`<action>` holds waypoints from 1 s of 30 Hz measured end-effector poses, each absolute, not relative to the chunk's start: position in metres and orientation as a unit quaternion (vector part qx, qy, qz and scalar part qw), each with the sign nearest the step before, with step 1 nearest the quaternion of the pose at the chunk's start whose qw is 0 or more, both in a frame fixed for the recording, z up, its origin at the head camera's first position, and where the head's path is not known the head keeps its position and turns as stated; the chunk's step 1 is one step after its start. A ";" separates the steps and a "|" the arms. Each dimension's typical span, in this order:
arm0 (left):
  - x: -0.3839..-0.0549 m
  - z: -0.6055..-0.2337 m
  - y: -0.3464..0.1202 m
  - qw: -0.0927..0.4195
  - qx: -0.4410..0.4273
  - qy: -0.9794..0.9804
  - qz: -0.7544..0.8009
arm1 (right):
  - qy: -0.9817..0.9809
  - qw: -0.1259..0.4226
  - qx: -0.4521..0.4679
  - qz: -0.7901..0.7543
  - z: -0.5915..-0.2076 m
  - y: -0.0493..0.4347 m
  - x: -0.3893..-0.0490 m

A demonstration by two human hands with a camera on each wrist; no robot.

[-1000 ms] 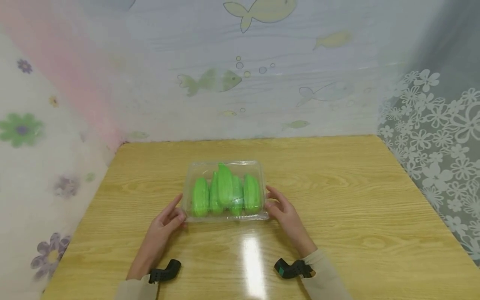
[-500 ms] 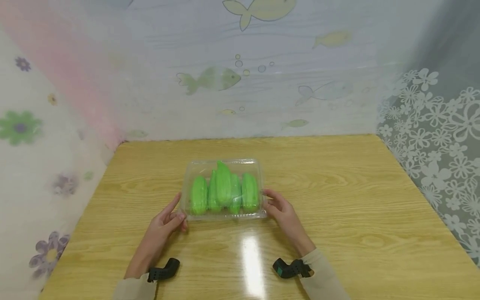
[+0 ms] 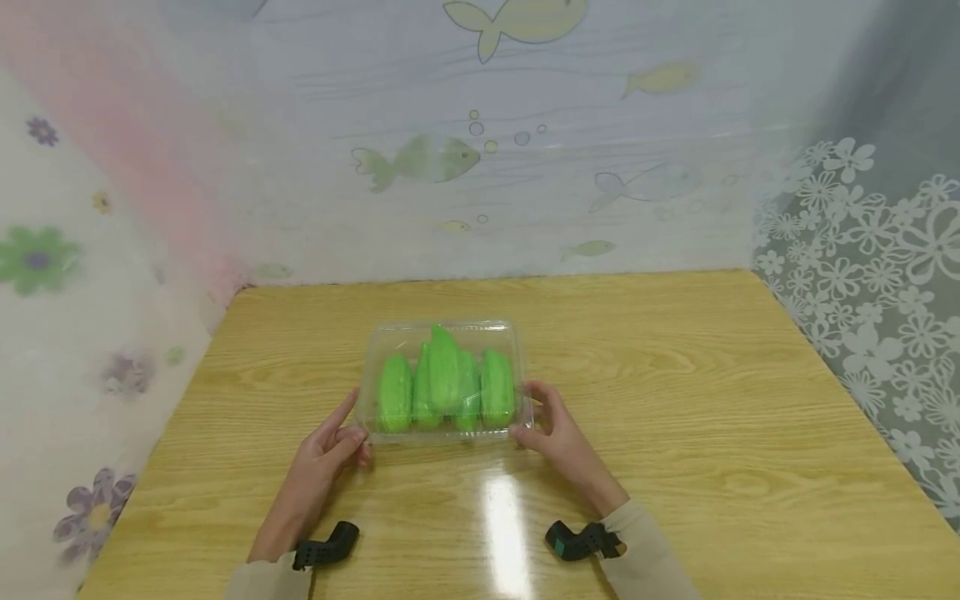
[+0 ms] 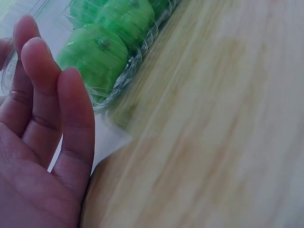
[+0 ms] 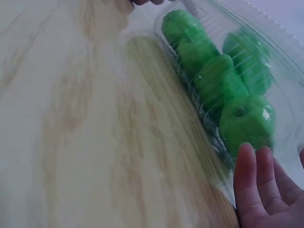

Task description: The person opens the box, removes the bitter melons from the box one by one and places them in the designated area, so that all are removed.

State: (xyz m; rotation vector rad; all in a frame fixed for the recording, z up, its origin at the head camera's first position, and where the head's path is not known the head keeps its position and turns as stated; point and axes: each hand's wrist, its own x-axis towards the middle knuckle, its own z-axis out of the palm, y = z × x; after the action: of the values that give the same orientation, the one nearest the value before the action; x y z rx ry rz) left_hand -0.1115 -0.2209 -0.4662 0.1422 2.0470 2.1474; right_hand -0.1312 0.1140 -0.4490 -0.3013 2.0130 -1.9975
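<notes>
In the head view, a clear plastic clamshell box (image 3: pixel 382 333) rests on the wooden table between both hands. Inside lie several bright green, ridged, elongated vegetable-like pieces (image 3: pixel 444 375), one on top of the others. My left hand (image 3: pixel 318 458) holds the box's near left corner, thumb at the front rim and fingers along the end. At the opposite end my right hand (image 3: pixel 566 446) grips the near right corner, thumb in front and index finger at the side. Both wrist views show fingertips right at the box wall; the thumbs are hidden there.
The wooden table (image 3: pixel 712 417) extends around the box. Behind it stands a wall (image 3: pixel 300 183) with painted fish, a flowered wall (image 3: pixel 45 358) on the left and a flower-patterned panel (image 3: pixel 870 333) on the right. Black camera mounts (image 3: pixel 327 546) sit on both wrists.
The box has shifted slightly left in the head view. My right hand's thumb has moved left across the near right corner. The left hand has barely moved.
</notes>
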 end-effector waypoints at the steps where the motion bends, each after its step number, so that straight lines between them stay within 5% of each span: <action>1: -0.112 -0.467 -0.221 0.084 0.053 0.688 0.719 | 0.700 0.145 -0.098 -0.693 -0.448 0.114 -0.131; 19: -0.114 -0.470 -0.225 0.076 0.061 0.710 0.697 | 0.686 0.109 -0.101 -0.712 -0.476 0.112 -0.148; 30: -0.120 -0.476 -0.228 0.083 0.091 0.697 0.706 | 0.673 0.110 -0.117 -0.722 -0.457 0.112 -0.147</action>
State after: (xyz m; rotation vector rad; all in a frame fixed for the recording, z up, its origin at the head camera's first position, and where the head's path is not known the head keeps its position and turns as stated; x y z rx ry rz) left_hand -0.1201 -0.2278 -0.4758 0.2719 2.0808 2.1083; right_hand -0.1472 0.1118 -0.4568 -0.3452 1.9785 -2.1216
